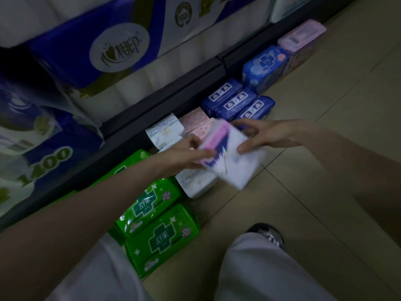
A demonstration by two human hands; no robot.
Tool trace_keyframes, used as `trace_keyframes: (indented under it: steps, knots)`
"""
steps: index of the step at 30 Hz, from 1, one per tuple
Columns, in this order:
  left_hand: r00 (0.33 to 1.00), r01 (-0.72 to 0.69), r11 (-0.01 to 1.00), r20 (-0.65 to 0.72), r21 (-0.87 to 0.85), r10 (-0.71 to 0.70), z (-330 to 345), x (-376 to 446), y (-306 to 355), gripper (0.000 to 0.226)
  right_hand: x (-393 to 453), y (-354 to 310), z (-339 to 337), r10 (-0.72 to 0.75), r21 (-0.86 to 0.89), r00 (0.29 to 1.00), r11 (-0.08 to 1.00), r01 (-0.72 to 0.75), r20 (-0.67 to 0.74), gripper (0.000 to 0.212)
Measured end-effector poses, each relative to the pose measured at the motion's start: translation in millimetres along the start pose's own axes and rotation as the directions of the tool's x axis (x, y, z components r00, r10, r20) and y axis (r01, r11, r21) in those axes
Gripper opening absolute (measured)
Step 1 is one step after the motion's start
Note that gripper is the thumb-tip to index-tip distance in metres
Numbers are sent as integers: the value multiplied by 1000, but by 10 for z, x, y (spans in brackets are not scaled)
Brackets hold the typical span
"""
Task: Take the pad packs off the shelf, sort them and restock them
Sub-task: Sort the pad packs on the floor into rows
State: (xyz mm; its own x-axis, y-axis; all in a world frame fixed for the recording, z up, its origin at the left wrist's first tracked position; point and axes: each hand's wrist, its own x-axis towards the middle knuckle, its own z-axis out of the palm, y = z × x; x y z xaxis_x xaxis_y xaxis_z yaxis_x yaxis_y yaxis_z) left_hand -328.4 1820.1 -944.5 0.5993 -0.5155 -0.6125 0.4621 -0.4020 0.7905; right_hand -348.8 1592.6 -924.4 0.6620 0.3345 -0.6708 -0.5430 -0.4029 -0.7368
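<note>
A white and pink pad pack (233, 158), blurred by motion, hangs above the floor between both hands. My left hand (186, 154) grips its left edge; my right hand (263, 136) holds its right side with thumb and fingers. Sorted packs lie on the floor along the shelf base: green packs (160, 235) at the near left, white packs (195, 183) under the held one, more white packs (165, 132) and pink packs (195, 120) behind, dark blue packs (236, 101), a lighter blue pack (263, 66) and a pink-lidded pack (302, 38) farther right.
The dark shelf edge (134, 118) runs diagonally; large toilet-paper bales (104, 51) fill the shelf above it. My knees in light trousers (260, 270) and a shoe (269, 233) are at the bottom. Beige tiled floor (325, 105) spreads to the right.
</note>
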Motion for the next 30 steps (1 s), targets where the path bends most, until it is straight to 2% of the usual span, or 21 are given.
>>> trace_keyframes:
  steps: [2,3,5,6,7,8,9,10,11,12,13,14,16,18,21,22,24,26,28,30]
  knots:
    - [996,-22,963,-84,-267,0,-51,11,59,23,-24,36,-85,-35,114,998,993,40,-45,76]
    - [995,-31,942,-96,-333,-1,-49,12,84,18,-22,33,-89,-55,163,998,985,61,-41,72]
    - [997,-47,933,-79,-356,19,-44,22,104,20,15,4,-92,-98,234,993,966,110,-63,64]
    - [998,-43,954,-53,-298,28,-52,26,96,30,23,-21,-103,-102,225,991,967,120,-89,63]
    - [999,-43,991,-14,-129,42,-100,53,52,44,18,-65,-124,-88,173,991,979,105,-100,64]
    - [997,-66,978,48,196,58,-159,66,11,58,2,-123,-147,-64,53,995,996,68,-75,66]
    - [991,-118,806,116,579,62,-223,81,-51,69,-27,-194,-159,-24,-162,999,987,20,-24,68]
    - [985,-170,512,168,842,50,-270,107,-130,76,-42,-260,-145,37,-418,999,908,-21,31,71]
    - [978,-207,235,205,950,33,-285,124,-199,81,-47,-319,-82,103,-640,992,768,-36,68,75]
    - [975,-223,49,223,974,-7,-276,131,-256,86,-20,-339,16,147,-791,985,612,-21,88,80]
    - [972,-228,-56,225,972,-68,-255,125,-309,89,27,-330,163,162,-873,981,487,19,111,87]
    - [968,-232,-107,219,967,-119,-244,118,-351,91,96,-283,322,144,-915,980,397,69,136,94]
    - [967,-223,-147,199,964,-160,-320,117,-424,96,222,-150,629,32,-933,971,284,219,238,102]
    - [968,-234,-217,206,948,-144,-473,128,-492,104,304,-27,870,-51,-933,945,145,328,324,92]
    - [955,-289,-317,251,903,-156,-556,104,-477,98,406,168,1142,-244,-888,867,-280,365,434,73]
    - [956,-288,-319,250,903,-156,-562,93,-444,91,440,239,1197,-302,-864,832,-359,352,465,73]
    - [950,-310,-252,293,916,-104,-607,66,-397,81,490,331,1250,-338,-845,792,-370,385,509,73]
    - [921,-363,-99,373,927,111,-698,46,-377,68,536,343,1229,-347,-860,793,-304,410,501,69]
    - [919,-322,73,293,944,266,-779,101,-342,64,510,282,1156,-324,-893,839,-47,447,437,58]
    - [922,-228,127,172,965,346,-768,231,-296,68,530,122,960,-423,-875,866,273,401,265,46]
